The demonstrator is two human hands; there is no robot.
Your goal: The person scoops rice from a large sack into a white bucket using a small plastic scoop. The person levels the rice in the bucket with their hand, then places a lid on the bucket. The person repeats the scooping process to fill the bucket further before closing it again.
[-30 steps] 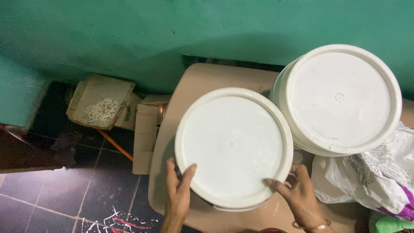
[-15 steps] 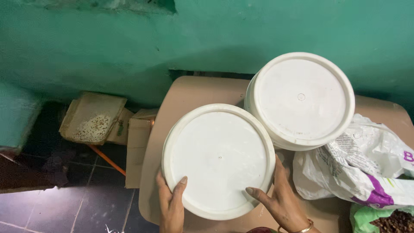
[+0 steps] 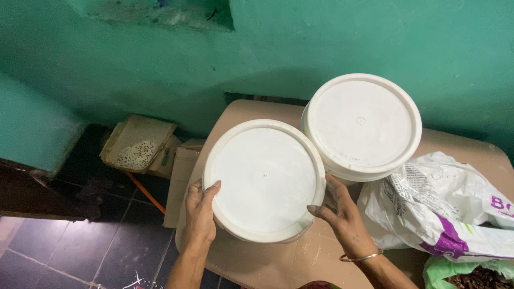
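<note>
Green painted wall (image 3: 134, 64) fills the upper part of the view, and below it a dark tiled floor (image 3: 96, 251) runs along the left. Next in size comes the beige table (image 3: 251, 262) with a rounded corner, its top scuffed with pale marks near the front. Two round white plastic buckets with white lids stand on it, touching each other. The far bucket (image 3: 361, 126) sits at the back right, close to the wall; the near bucket (image 3: 263, 179) stands at the front left of the table, between both hands.

A crumpled white plastic bag with purple print (image 3: 439, 208) lies on the table just right of the buckets, and a green bag of dark brown bits (image 3: 471, 275) shows in the lower right corner. On the floor to the left sit a flat cardboard box (image 3: 182, 176) leaning by the table and a shallow tan tray of pale grains (image 3: 136, 144).

The left hand (image 3: 201, 211) is pressed flat against the near bucket's left side, fingers spread and curved round the rim. The right hand (image 3: 340, 211), a thin metal bangle (image 3: 361, 257) on its wrist, cups the right side under the lid's edge, fingers open and wrapped to the wall.
</note>
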